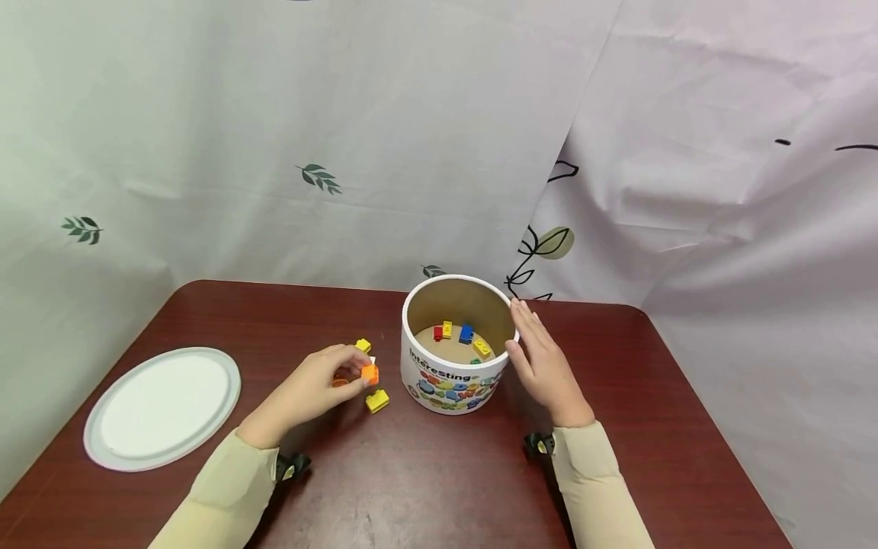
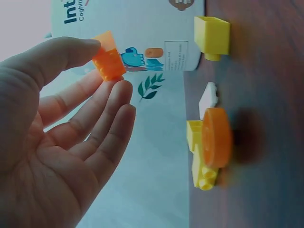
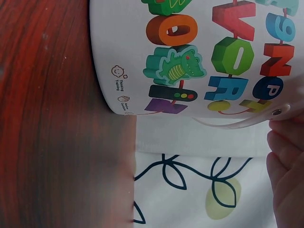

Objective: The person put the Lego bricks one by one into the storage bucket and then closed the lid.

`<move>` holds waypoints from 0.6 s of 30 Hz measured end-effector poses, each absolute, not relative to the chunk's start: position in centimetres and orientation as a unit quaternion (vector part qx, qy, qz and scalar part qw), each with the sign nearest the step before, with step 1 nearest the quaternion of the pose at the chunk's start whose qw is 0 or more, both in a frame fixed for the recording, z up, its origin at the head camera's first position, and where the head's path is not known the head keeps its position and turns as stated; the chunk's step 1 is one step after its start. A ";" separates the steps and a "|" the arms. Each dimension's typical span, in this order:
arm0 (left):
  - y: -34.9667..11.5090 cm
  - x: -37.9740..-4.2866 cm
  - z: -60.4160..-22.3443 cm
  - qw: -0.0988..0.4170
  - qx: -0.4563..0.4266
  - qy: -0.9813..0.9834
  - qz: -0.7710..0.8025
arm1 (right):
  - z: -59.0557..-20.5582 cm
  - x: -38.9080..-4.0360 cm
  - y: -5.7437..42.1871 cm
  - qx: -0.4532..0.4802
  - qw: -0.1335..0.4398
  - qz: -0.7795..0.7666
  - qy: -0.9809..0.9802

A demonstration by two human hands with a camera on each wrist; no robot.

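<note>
Between thumb and fingertips, my left hand point(image 1: 319, 385) pinches a small orange toy brick point(image 2: 109, 61), raised above the table left of a round white bucket point(image 1: 449, 389). My right hand point(image 1: 545, 366) lies against the bucket's right rim with its fingers straight. Inside the bucket are several bricks: a red one point(image 1: 437, 333), a blue one point(image 1: 466, 334), yellow ones point(image 1: 482, 348) and a bit of green. Below and beside my left hand lie a yellow brick point(image 1: 377, 401), an orange round piece point(image 2: 217, 137), a white piece point(image 2: 208, 99) and further yellow bricks point(image 2: 204, 166).
A round white lid point(image 1: 165, 408) lies flat at the left of the dark red table point(image 1: 425, 488). Behind the table hangs a pale curtain point(image 1: 343, 137) with leaf prints. A handle point(image 3: 237, 124) hangs on the bucket's side by my right hand.
</note>
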State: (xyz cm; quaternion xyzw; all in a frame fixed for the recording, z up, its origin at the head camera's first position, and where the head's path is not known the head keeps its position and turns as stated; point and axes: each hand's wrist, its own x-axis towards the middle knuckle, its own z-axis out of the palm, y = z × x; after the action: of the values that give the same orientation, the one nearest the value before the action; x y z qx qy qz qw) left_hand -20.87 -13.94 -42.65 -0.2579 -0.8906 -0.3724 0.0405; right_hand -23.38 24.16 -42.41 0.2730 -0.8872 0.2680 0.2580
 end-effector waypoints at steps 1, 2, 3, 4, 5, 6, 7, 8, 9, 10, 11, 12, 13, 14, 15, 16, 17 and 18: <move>-13.9 -20.9 -42.5 0.045 -0.260 -0.889 -0.374 | -42.4 -23.4 24.2 0.271 0.257 0.267 -0.888; -13.8 -21.0 -42.3 0.052 -0.262 -0.888 -0.375 | -42.4 -23.3 24.1 0.271 0.257 0.266 -0.889; -13.7 -21.1 -42.1 0.058 -0.265 -0.886 -0.376 | -42.4 -23.3 24.1 0.270 0.257 0.267 -0.889; -13.6 -21.1 -41.9 0.063 -0.267 -0.886 -0.375 | -42.4 -23.3 24.1 0.270 0.256 0.267 -0.889; -13.5 -21.2 -41.7 0.070 -0.268 -0.885 -0.374 | -42.4 -23.3 24.1 0.270 0.256 0.268 -0.889; -13.4 -21.3 -41.4 0.075 -0.269 -0.884 -0.374 | -42.4 -23.3 24.1 0.271 0.255 0.268 -0.889; -13.4 -21.3 -41.1 0.080 -0.271 -0.884 -0.373 | -42.4 -23.3 24.0 0.271 0.255 0.268 -0.889; -13.3 -21.3 -40.8 0.083 -0.270 -0.884 -0.373 | -42.4 -23.3 24.0 0.271 0.254 0.268 -0.889; -13.2 -21.4 -40.5 0.085 -0.271 -0.883 -0.373 | -42.4 -23.3 24.0 0.271 0.254 0.268 -0.889; -13.1 -21.4 -40.2 0.086 -0.269 -0.884 -0.373 | -42.4 -23.3 24.0 0.271 0.253 0.268 -0.889; -13.0 -21.4 -39.9 0.088 -0.269 -0.884 -0.372 | -42.4 -23.3 24.0 0.271 0.253 0.268 -0.889; -12.9 -21.4 -39.5 0.088 -0.267 -0.885 -0.371 | -42.4 -23.2 24.0 0.271 0.253 0.268 -0.889; -12.8 -21.4 -39.2 0.089 -0.266 -0.886 -0.370 | -42.4 -23.2 24.0 0.270 0.253 0.267 -0.890; -12.6 -21.5 -38.8 0.090 -0.265 -0.886 -0.371 | -42.4 -23.2 24.0 0.269 0.253 0.267 -0.890; -12.5 -21.5 -38.4 0.092 -0.266 -0.886 -0.370 | -42.4 -23.2 24.0 0.268 0.253 0.268 -0.890; -12.3 -21.6 -38.1 0.093 -0.266 -0.886 -0.369 | -42.4 -23.2 24.0 0.267 0.254 0.266 -0.891; -12.1 -21.7 -37.7 0.095 -0.269 -0.885 -0.369 | -42.4 -23.2 24.1 0.267 0.256 0.266 -0.890; -11.9 -21.7 -37.4 0.098 -0.273 -0.882 -0.371 | -42.4 -23.2 24.1 0.267 0.257 0.266 -0.890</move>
State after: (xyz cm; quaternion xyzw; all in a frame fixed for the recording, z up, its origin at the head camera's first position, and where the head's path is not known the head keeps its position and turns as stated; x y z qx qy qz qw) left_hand -21.75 -11.95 -37.35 -0.2725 -0.8824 -0.3708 0.0979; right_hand -23.23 24.09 -42.37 0.2665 -0.8900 0.2664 0.2567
